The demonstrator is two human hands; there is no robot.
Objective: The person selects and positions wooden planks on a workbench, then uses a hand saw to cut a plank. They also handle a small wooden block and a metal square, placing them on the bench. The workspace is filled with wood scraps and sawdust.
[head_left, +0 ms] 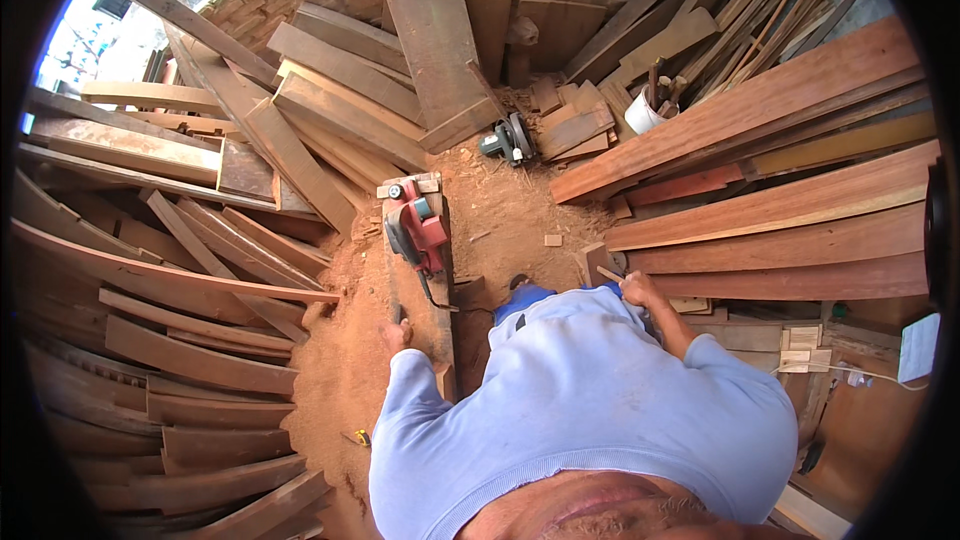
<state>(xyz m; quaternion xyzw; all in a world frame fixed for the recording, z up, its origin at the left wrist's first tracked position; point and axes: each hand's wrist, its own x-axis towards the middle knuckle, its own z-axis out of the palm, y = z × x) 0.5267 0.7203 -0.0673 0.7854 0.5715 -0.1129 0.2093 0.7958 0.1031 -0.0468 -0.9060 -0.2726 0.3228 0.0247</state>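
Observation:
My left hand (396,334) is closed at the left side of a long, narrow wooden bench (433,333). A small dark piece shows at its fingertips, too small to name. Farther along the same bench lies a red electric planer (425,228) with a black handle and cord, apart from both hands. My right hand (638,289) is closed around a thin wooden stick (609,275), beside my right thigh. Close to that stick stands a small wooden block (591,262).
Sawdust (335,360) covers the floor. A circular saw (509,139) sits beyond the planer, and a yellow tape measure (358,437) lies at lower left. Stacked boards (200,355) crowd the left; long reddish planks (770,110) reach in from the right near a white bucket (645,114).

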